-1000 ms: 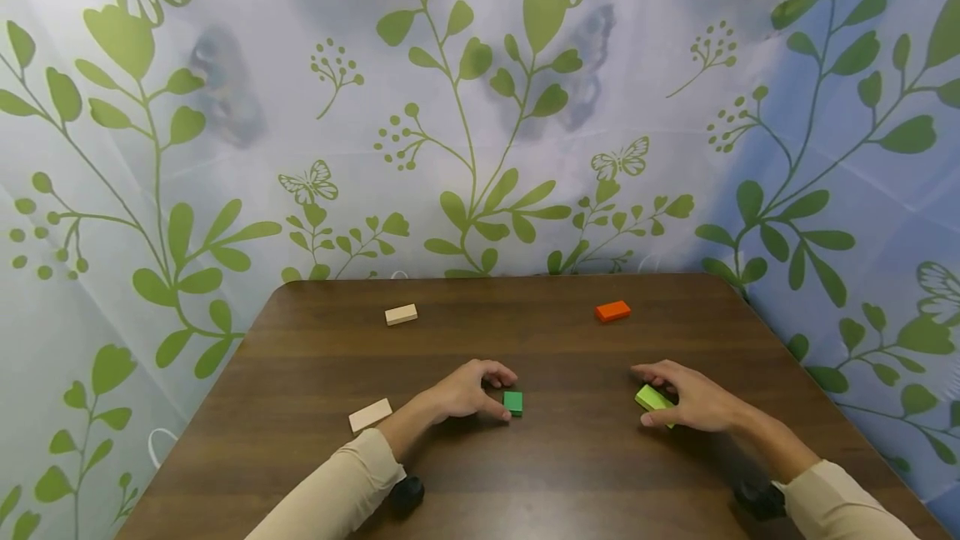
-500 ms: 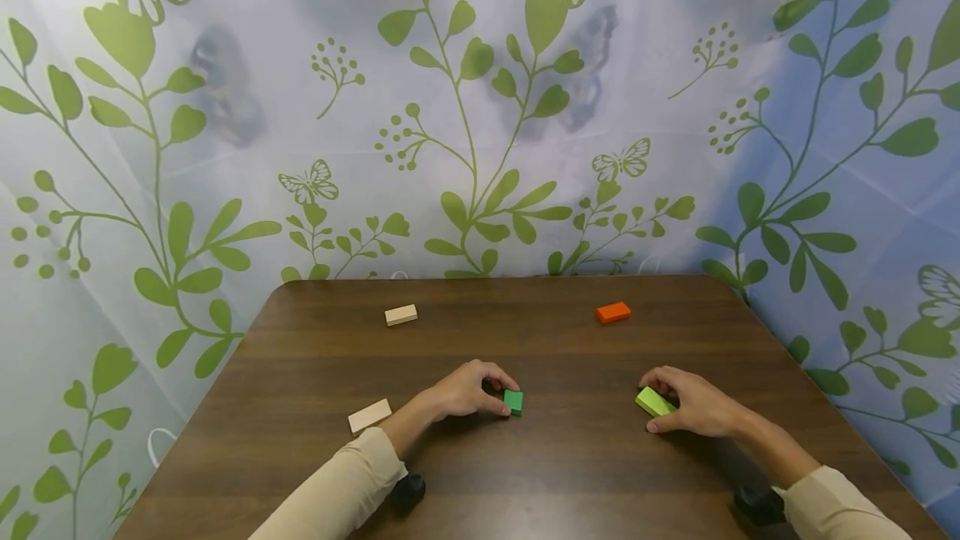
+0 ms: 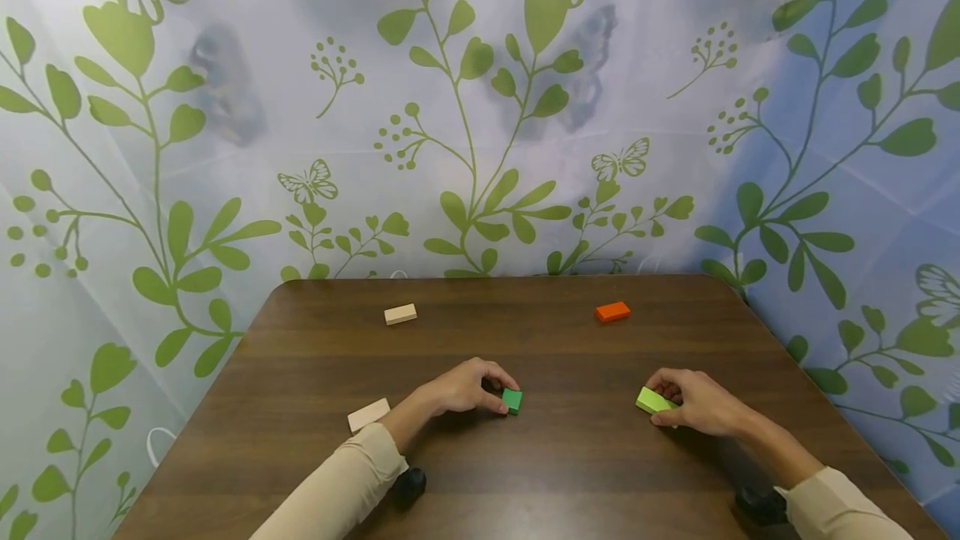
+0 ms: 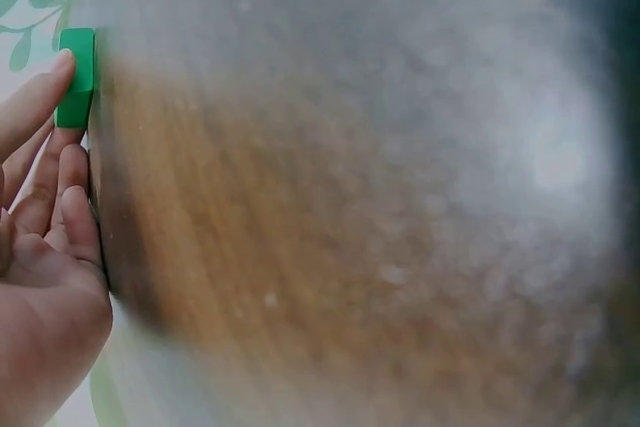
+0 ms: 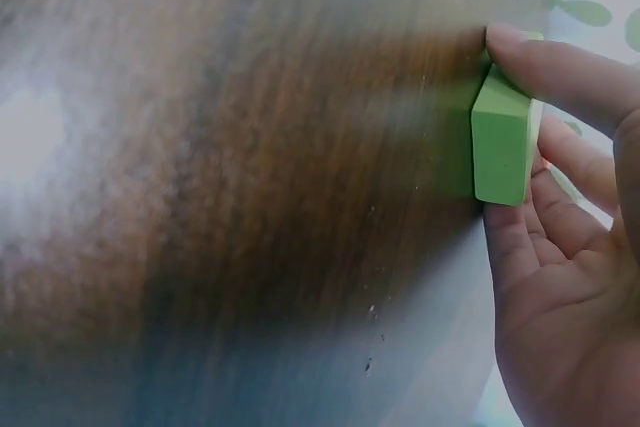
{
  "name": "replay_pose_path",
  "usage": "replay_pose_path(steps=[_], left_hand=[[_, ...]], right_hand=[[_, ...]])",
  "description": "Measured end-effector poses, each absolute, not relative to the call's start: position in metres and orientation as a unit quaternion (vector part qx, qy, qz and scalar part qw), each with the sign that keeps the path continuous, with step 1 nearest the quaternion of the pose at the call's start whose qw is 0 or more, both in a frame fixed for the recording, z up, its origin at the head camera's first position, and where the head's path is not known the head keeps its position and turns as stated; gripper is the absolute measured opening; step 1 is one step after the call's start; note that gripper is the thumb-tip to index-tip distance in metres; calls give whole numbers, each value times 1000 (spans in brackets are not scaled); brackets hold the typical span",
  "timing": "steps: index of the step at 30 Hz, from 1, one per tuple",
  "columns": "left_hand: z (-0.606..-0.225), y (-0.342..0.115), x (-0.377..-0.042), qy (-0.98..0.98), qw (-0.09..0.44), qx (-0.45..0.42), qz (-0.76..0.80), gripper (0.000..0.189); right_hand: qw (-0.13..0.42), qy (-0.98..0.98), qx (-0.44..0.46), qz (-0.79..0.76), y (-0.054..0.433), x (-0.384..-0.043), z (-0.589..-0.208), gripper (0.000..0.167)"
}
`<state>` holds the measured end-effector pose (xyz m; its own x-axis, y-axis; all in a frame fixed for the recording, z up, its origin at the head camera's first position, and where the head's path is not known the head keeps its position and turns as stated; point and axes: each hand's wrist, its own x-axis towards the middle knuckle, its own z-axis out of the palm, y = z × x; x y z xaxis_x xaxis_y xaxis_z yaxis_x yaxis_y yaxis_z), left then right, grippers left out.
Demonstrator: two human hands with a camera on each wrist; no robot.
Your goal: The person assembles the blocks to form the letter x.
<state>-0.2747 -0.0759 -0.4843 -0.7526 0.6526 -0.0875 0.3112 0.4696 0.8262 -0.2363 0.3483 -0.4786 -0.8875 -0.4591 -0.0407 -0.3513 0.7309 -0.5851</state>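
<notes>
My left hand point(image 3: 467, 387) pinches a small dark green block point(image 3: 512, 401) near the middle of the brown table. In the left wrist view the thumb lies against one side of this green block point(image 4: 76, 92), with the other fingers at its far side. Off to the right, my right hand point(image 3: 703, 403) holds a lime green block point(image 3: 652, 401) between thumb and fingers. The right wrist view shows the lime block point(image 5: 502, 152) close against the tabletop, thumb at one end and fingers at the other.
A pale wooden block point(image 3: 367, 416) lies beside the left forearm, partly behind the sleeve. Farther back are another pale wooden block point(image 3: 401, 314) on the left and an orange-red block point(image 3: 612, 312) on the right. A leaf-patterned curtain point(image 3: 480, 107) hangs behind the table point(image 3: 495, 340).
My right thumb and fingers have closed in on the lime block, from spread around it to gripping it. My left fingers have tightened on the dark green block, which has turned slightly.
</notes>
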Motion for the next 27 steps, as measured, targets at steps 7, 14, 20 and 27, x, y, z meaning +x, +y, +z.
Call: replay_pose_path(steps=[7,14,20,27], left_hand=[[-482,-75,-276,824,210,296,434,28],[-482,-75,-280,816,219,293,448,28],[-482,-75,-284,816,227,295,442,28],[-482,-72,-286,819,226,292,440,28]], right_hand=[[95,915,-233,-316,344,-237,-476,34],[94,903,-259,-331,334,-243,-474,31],[105,896,-262,-343,319,-247,-467,30],[100,895,-276,-336,302,-250,-465,29]])
